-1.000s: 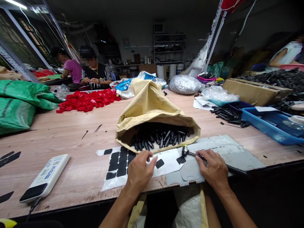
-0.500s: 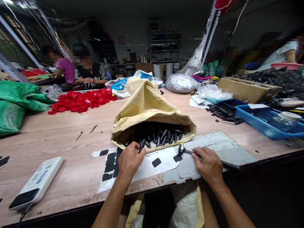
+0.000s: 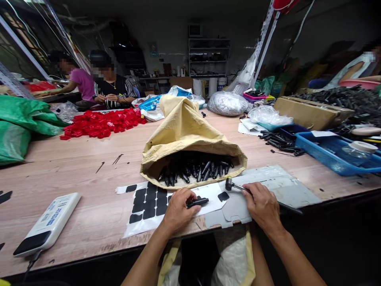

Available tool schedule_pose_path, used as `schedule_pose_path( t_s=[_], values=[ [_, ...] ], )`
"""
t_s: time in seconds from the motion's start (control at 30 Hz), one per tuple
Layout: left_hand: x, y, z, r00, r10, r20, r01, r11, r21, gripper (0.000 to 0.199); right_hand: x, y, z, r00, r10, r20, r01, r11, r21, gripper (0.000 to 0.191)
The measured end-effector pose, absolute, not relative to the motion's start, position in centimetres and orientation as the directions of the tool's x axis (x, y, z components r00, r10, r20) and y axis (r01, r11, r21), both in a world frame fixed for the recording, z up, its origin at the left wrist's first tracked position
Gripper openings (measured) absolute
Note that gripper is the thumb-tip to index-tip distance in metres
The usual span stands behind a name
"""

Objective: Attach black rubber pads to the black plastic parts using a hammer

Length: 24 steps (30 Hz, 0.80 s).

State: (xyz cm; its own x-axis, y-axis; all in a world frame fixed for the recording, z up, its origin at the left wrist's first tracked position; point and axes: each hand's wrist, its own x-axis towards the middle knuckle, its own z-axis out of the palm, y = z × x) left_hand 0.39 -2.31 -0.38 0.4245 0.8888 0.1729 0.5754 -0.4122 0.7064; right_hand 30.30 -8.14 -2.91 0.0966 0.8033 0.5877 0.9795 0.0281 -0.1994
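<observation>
My left hand (image 3: 180, 210) is closed on a black pen-shaped tube (image 3: 197, 202), held above a white sheet (image 3: 212, 194) bearing rows of black squarish stickers (image 3: 151, 201). In my right hand (image 3: 263, 206) is a small hammer (image 3: 229, 184), its handle running back under the palm and its head over the grey board (image 3: 278, 186). One loose black sticker (image 3: 223, 196) lies just below the hammer head. Behind my hands a yellow sack (image 3: 190, 131) opens toward me, with many similar black tubes (image 3: 205, 169) inside.
At left are a white power bank (image 3: 47, 224) with a cable, a red pile of parts (image 3: 102, 122) and a green sack (image 3: 26, 127). A blue tray (image 3: 336, 157) stands at right near black parts (image 3: 279, 143). Co-workers sit beyond the table.
My left hand has moved from the sack's mouth to the right and nearer me, bringing a black tube out over the sheet. My right hand has barely shifted with the hammer.
</observation>
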Motion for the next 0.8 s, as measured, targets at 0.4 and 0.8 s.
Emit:
schedule_pose_path(
  t_s=[0.4,0.8],
  values=[
    [0.4,-2.5,-0.8,0.385,0.896,0.223,0.540,-0.414,0.733,0.010,21.7,-11.5,0.1,0.029,0.848,0.530,0.763,0.324,-0.560,0.028],
    [0.2,-2.6,-0.7,0.395,0.890,0.227,0.520,-0.421,0.743,0.008,20.0,-11.7,-0.9,-0.069,0.804,0.590,0.885,0.322,-0.335,0.045]
  ],
)
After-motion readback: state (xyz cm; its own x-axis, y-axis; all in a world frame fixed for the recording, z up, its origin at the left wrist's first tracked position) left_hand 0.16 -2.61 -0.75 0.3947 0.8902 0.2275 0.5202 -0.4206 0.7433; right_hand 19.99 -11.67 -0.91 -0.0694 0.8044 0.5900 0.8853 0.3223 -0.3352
